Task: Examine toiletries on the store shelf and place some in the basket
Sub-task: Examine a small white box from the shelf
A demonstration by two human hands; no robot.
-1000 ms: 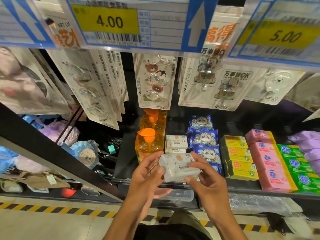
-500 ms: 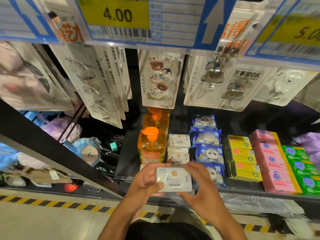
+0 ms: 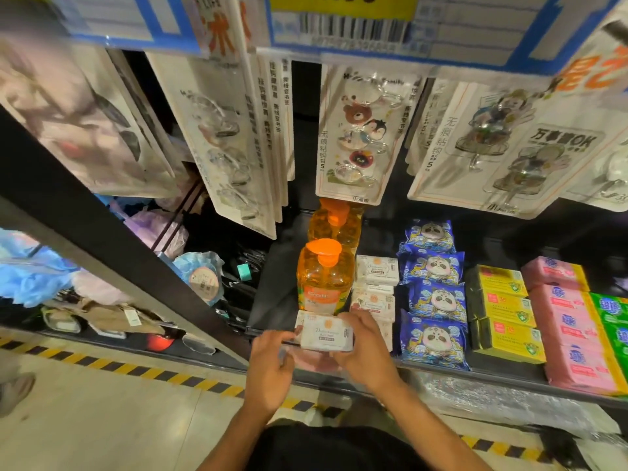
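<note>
A white soap box with an orange dot on its face is held flat between both hands at the front edge of the black shelf. My left hand grips its left end. My right hand covers its right end and upper edge. Just behind it stand an orange pump bottle and a stack of the same white soap boxes. No basket shows in the head view.
Blue panda packs, yellow boxes, pink packs and green packs fill the shelf to the right. Hook cards hang overhead under price tags. A black post slants on the left; striped tape marks the floor.
Both hands have lowered the soap box from chest height toward the shelf's front edge and turned its face up. The view has shifted closer to the shelf.
</note>
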